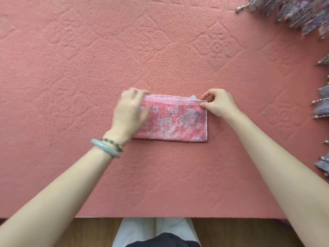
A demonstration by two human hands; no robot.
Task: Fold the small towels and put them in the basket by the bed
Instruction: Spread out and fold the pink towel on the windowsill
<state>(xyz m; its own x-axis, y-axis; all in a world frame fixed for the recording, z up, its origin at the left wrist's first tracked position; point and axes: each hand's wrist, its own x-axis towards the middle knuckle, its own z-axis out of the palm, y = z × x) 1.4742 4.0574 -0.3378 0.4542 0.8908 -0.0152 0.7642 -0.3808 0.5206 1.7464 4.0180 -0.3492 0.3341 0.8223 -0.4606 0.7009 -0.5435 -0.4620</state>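
A small pink towel point(175, 120) with a pale flower pattern lies folded into a long rectangle on the pink bed cover point(89, 68). My right hand point(218, 103) pinches the towel's far right corner between thumb and fingers. My left hand point(129, 111) is blurred; it lies over the towel's left end with fingers spread and relaxed, and hides that end. A white label pokes out at the far right edge. No basket is in view.
A purple patterned fabric with beaded tassels point(302, 13) lies along the bed's right side and far right corner. The bed's near edge point(160, 217) runs across the bottom, with wooden floor point(80, 232) and my legs below it.
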